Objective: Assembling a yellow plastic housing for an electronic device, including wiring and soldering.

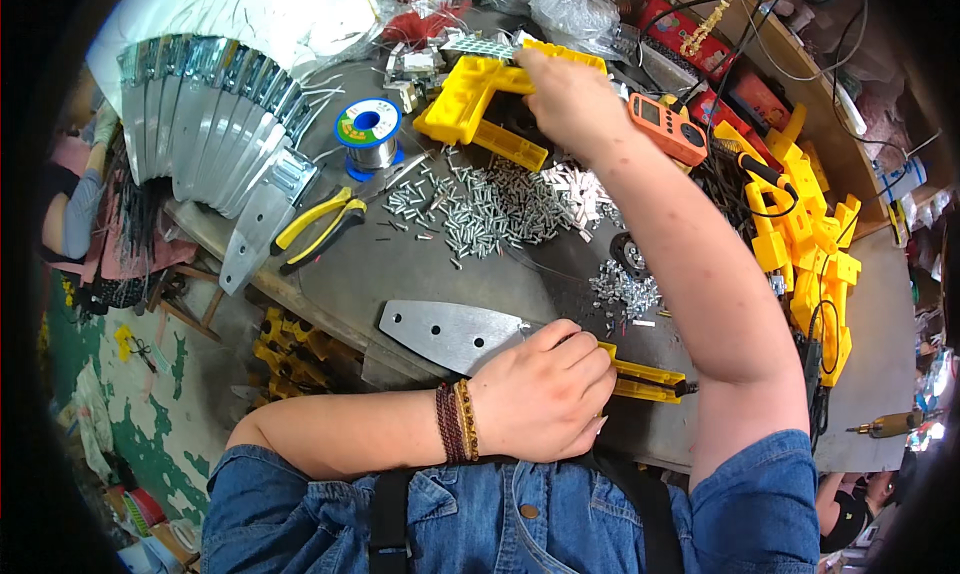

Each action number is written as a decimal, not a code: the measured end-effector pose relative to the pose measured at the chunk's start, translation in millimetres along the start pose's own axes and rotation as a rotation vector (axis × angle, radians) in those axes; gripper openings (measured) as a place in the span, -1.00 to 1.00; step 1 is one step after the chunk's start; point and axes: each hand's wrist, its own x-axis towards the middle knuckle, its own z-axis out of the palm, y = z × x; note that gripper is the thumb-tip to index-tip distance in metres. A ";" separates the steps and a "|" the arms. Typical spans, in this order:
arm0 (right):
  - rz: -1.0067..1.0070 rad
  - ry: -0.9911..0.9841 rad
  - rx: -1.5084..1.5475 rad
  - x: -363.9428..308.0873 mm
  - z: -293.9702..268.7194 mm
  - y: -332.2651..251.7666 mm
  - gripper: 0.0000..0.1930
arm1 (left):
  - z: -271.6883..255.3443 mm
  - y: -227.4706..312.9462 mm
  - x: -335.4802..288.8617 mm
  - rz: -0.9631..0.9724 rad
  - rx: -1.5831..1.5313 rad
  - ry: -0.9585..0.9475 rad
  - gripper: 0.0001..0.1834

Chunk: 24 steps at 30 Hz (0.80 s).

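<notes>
Near the table's front edge, my left hand is closed over a yellow plastic housing, long and open-sided. From the other side of this hand a tapered grey metal plate with three holes points left; the join is hidden under my fingers. My right arm stretches to the back of the table. There my right hand has its fingers bent against a larger yellow plastic housing, fingertips partly out of sight. Below it lies a heap of small screws.
Left of the screws are yellow-handled pliers and a solder spool. Metal plates with wires fan out at the far left. An orange meter, small metal pieces and piled yellow housings lie to the right.
</notes>
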 end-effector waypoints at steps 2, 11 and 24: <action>0.000 -0.027 -0.032 -5.8 -16.1 5.9 -0.57 | 2.5 0.0 1.8 0.001 0.001 0.015 -0.53; -0.167 0.037 -0.252 -32.0 16.5 -53.6 -0.75 | 3.3 2.8 0.5 0.027 0.055 0.023 -0.62; 0.081 0.107 0.180 -111.4 -96.0 6.9 -0.58 | 5.4 -2.4 -0.2 0.035 -0.003 0.054 -0.62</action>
